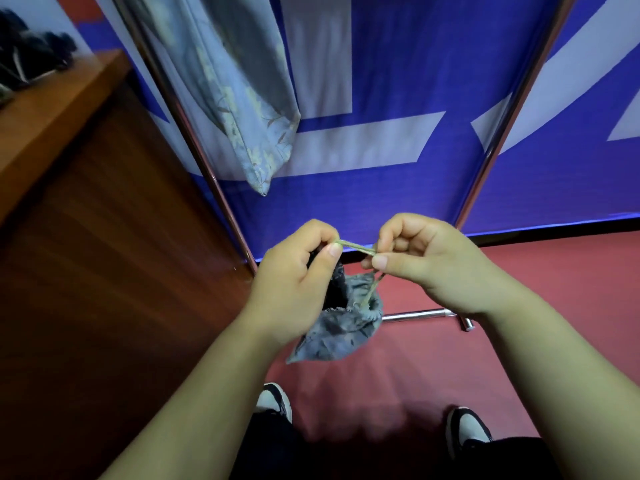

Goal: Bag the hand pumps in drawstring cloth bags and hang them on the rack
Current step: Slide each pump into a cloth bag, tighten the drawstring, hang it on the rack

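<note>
Both hands are at mid-frame in front of the rack. My left hand (298, 271) and my right hand (426, 258) each pinch an end of a tan drawstring (356, 248), which is stretched between them. A small grey patterned cloth bag (339, 332) hangs below from that string. A black hand pump (337, 289) sticks out of the bag's mouth, partly hidden behind my left hand. A larger grey floral cloth bag (242, 98) hangs from the metal rack (194, 140) above.
A brown wooden cabinet (86, 237) stands at the left, with dark objects (31, 60) on its top. A blue and white banner (398, 116) hangs behind the rack. The rack's foot bar (426, 315) lies on the red floor. My shoes (275, 401) are below.
</note>
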Demonstrator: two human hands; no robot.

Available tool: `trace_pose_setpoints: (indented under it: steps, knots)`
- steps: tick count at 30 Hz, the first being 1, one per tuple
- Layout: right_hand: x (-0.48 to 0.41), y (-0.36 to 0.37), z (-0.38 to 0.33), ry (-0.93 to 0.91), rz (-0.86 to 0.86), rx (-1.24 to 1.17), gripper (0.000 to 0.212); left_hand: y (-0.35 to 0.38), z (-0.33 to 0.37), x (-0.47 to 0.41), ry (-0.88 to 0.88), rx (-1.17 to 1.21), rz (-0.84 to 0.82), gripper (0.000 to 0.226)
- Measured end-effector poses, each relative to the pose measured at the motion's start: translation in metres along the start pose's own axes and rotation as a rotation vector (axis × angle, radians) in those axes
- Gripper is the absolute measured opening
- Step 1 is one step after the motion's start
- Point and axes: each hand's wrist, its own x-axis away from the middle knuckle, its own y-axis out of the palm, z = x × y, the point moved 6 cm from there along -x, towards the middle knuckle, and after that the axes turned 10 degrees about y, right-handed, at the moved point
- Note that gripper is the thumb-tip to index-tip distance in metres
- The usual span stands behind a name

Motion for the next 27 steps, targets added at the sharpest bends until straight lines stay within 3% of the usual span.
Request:
trace_pose_setpoints:
  steps: [5, 11, 19, 27]
  knots:
    - [0.015, 0.010, -0.042, -0.008, 0.029, -0.177, 0.026, -0.027, 0.037, -0.012, 0.000, -0.188, -0.108, 0.016]
    - [0.030, 0.019, -0.120, -0.161, 0.134, -0.105, 0.027, -0.064, 0.087, -0.036, -0.094, -0.038, -0.287, 0.011]
    - [0.042, 0.005, -0.185, -0.214, 0.053, 0.034, 0.017, -0.111, 0.158, -0.071, 0.072, -0.265, -0.007, 0.017]
    - [-0.007, -0.002, -0.263, -0.379, 0.224, 0.113, 0.013, -0.156, 0.180, -0.143, 0.071, -0.402, 0.121, 0.017]
